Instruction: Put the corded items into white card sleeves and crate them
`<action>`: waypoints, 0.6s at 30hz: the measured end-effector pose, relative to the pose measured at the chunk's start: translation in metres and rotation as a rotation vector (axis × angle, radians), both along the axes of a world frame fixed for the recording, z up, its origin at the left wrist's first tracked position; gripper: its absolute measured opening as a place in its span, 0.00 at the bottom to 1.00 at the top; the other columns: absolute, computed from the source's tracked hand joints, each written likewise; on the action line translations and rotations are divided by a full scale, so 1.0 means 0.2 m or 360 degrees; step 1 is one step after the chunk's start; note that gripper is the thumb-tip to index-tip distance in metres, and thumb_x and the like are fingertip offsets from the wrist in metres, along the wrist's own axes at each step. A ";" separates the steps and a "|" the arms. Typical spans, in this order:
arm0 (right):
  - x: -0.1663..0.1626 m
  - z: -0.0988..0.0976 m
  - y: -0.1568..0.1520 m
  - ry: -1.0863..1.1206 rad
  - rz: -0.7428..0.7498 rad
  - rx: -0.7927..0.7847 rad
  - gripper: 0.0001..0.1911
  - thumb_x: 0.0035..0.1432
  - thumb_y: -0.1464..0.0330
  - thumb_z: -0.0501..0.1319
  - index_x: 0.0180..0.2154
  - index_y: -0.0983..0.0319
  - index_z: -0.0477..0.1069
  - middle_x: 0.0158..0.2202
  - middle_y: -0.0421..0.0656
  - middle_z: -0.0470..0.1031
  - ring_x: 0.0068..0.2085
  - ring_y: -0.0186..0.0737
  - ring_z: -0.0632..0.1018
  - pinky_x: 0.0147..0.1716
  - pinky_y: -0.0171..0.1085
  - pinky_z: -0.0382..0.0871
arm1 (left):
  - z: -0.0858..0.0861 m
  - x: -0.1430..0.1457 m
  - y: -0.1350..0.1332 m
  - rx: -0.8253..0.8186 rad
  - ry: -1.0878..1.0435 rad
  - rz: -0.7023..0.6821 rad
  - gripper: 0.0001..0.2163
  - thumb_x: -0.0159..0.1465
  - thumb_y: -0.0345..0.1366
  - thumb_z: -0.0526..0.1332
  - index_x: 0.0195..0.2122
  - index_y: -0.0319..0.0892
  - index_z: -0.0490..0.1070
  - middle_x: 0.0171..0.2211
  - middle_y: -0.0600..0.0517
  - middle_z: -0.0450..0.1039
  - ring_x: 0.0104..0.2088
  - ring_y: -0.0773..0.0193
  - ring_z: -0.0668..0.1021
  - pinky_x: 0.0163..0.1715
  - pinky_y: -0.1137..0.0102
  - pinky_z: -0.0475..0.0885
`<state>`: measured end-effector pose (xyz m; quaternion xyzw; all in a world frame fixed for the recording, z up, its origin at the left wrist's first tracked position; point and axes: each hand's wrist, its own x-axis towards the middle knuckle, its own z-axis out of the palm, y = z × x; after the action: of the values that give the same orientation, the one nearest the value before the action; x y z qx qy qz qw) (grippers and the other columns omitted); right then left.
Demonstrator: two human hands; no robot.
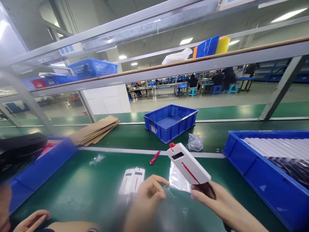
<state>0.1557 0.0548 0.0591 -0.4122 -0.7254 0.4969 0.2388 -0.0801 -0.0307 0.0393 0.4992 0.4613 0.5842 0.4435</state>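
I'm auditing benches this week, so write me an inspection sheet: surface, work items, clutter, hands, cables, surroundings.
Surface: green tabletop, shiny.
Work items: white device, raised; two similar devices lying side by side.
Clutter: red cutter, crumpled plastic, cardboard sheets.
Hands: right hand grips the white device's dark handle; left hand has curled fingers, grip unclear.
Cables: nothing seen clearly.
Surroundings: blue bin at right, shelf above, neighbouring person at lower left.
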 end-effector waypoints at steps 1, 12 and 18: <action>-0.04 0.00 -0.01 0.0094 0.0080 -0.0061 0.16 0.61 0.52 0.61 0.39 0.57 0.73 0.40 0.43 0.78 0.45 0.49 0.78 0.44 0.37 0.73 | 0.00 0.01 0.00 0.0000 0.0030 -0.0019 0.23 0.57 0.56 0.69 0.25 0.38 0.70 0.45 0.44 0.77 0.25 0.72 0.67 0.26 0.73 0.60; -0.18 0.08 -0.07 0.0088 0.0293 -0.0162 0.15 0.58 0.56 0.63 0.41 0.60 0.73 0.38 0.42 0.75 0.42 0.47 0.77 0.42 0.39 0.74 | 0.02 0.03 0.00 -0.0046 0.0397 -0.0052 0.07 0.60 0.35 0.68 0.26 0.39 0.75 0.44 0.47 0.78 0.28 0.69 0.68 0.27 0.73 0.59; -0.19 0.11 -0.07 0.0177 0.0360 -0.0231 0.09 0.59 0.63 0.64 0.39 0.60 0.72 0.39 0.41 0.74 0.45 0.46 0.76 0.45 0.38 0.72 | 0.02 0.06 0.02 0.0004 0.0388 -0.0076 0.06 0.60 0.32 0.67 0.26 0.40 0.76 0.40 0.48 0.79 0.29 0.68 0.71 0.29 0.73 0.61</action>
<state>0.1181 0.0416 0.0807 -0.3160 -0.7149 0.5938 0.1906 -0.0688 -0.0276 0.0427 0.5779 0.4991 0.5090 0.3974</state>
